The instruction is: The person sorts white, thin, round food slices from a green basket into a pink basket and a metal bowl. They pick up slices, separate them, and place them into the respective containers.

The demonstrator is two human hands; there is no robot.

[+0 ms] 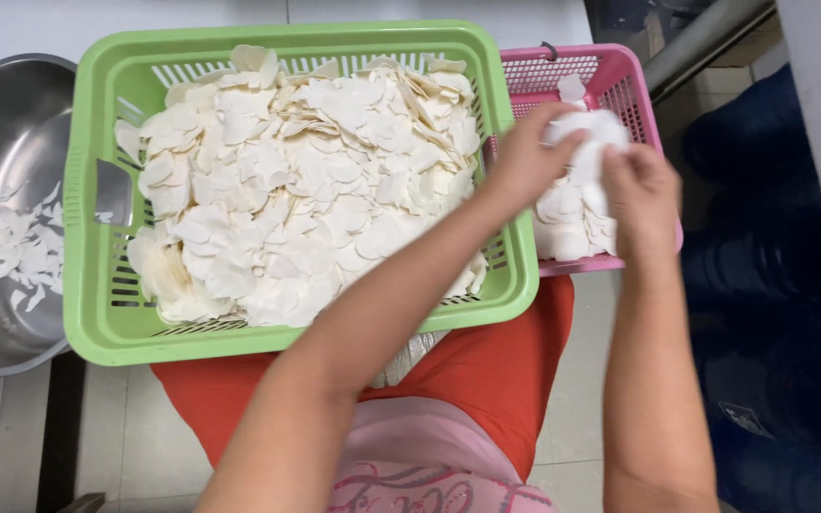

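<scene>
— Hands first: where are they?

— Both over the pink basket [620,71] at the right. From my seat I see the left hand [525,157] curled around a clump of white slices [586,133], and the right hand [640,195] pinching the same clump from the other side.

— And the rest of the slices?

— A small heap [567,223] lies in the pink basket under the hands. The big pile [296,180] fills the green basket [97,304], which touches the pink one along its right wall.

— Anything in the way?

— The left forearm [382,304] crosses the green basket's near right corner. A steel bowl [2,123] with a few slices sits at the left, just beside the green basket. Both baskets rest over red-clad knees [496,370], above a tiled floor [125,427].
</scene>
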